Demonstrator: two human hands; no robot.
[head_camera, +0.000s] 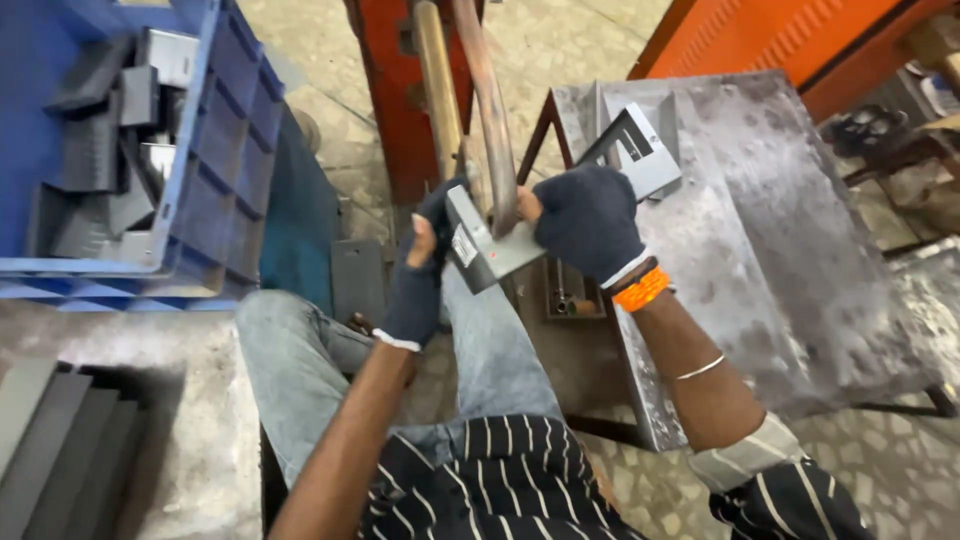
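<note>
Both my hands wear dark fingerless gloves and grip a bent grey sheet-metal bracket (487, 250) between them. My left hand (418, 268) clasps its left end, and my right hand (587, 222) closes over its right end. The bracket sits against two curved copper arms (488, 110) of a red machine (395, 100), which come down just behind it. A second, similar grey bracket (645, 150) lies on the steel table (780, 240) just beyond my right hand.
A blue plastic crate (215, 150) at the upper left holds several grey metal parts. Flat dark strips (60, 450) are stacked at the lower left on a worn surface. An orange cabinet (790, 35) stands at the upper right. My jeans-clad knees are below the bracket.
</note>
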